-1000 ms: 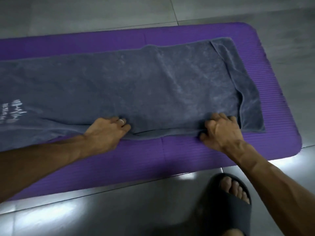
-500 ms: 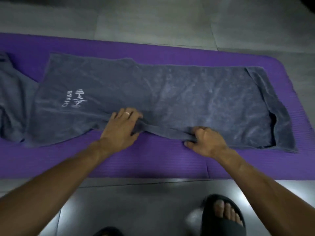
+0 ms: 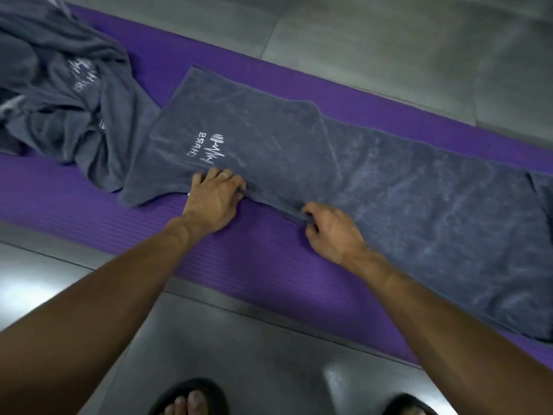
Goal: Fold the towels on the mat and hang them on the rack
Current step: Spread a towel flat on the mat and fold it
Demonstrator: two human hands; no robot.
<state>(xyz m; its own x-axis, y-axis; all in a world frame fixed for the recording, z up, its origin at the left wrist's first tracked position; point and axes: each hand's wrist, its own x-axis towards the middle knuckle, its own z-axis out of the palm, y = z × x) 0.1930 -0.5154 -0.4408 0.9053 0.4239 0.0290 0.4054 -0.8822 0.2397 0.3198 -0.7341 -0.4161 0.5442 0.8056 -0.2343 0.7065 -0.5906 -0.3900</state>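
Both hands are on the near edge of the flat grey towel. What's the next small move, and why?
Probably lift that near edge and carry it over to the far edge. The left hand and right hand both pinch the near hem of the long grey towel, which lies spread lengthwise and unfolded on the purple ribbed mat.

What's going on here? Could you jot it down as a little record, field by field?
surface: purple mat on a grey tiled floor
spread towel: grey towel lying flat along the mat, white logo facing up
left hand: left hand grips the towel's near edge
right hand: right hand pinches the same edge
waiting: crumpled towels heaped at the mat's left end
rack: not in view
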